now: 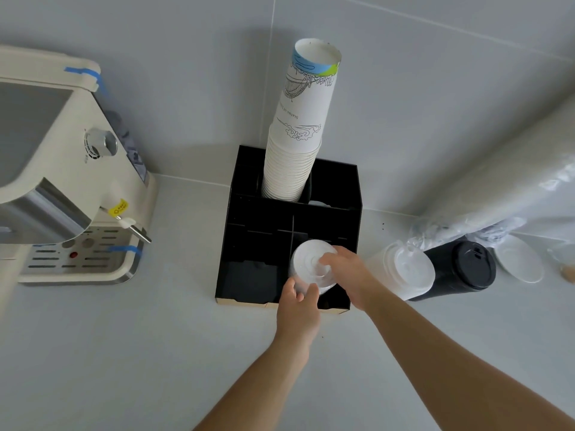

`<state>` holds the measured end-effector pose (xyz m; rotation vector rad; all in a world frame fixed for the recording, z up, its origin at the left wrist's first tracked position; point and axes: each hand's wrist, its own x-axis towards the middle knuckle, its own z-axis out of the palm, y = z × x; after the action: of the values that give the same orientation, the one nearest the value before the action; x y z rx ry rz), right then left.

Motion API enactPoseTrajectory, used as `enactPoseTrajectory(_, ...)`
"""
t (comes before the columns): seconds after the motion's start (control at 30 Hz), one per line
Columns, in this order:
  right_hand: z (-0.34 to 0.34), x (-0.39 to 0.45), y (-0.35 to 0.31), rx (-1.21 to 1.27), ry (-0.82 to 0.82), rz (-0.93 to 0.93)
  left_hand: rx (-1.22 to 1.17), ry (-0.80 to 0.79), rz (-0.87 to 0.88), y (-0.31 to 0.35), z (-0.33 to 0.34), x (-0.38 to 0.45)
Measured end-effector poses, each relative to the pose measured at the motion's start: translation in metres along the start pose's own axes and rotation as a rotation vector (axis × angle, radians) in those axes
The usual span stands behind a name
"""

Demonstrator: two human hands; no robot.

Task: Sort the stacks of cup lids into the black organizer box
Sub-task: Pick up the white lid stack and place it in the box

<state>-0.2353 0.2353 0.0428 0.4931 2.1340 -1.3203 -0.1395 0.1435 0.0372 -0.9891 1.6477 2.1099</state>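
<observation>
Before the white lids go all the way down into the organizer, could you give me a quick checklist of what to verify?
1. Grip on the white lid stack: the left hand holds its near side and the right hand its top. Ok.
2. Stack over the front right compartment of the black organizer box: ok.
3. Compartment floor free of other things: hidden by the stack and hands. Cannot tell.
4. Clearance from the tall paper cup stack in the back row: apart. Ok.
5. Remaining stacks: a second white lid stack and the black lid stack lie on the counter to the right. Not ok yet.
</observation>
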Motion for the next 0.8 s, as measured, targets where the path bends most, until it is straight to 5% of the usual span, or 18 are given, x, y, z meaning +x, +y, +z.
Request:
enactPoseTrajectory(0.4, -0.005, -0.004, -0.002, -0.382, 0.112, -0.193, 0.124, -0.102, 0.152, 0.019, -0.035, -0.003)
enactPoseTrajectory(0.8, -0.01, -0.022, -0.005, -0.817, 0.281, -0.387, 0.26, -0.146, 0.127, 0.02, -0.022, 0.003)
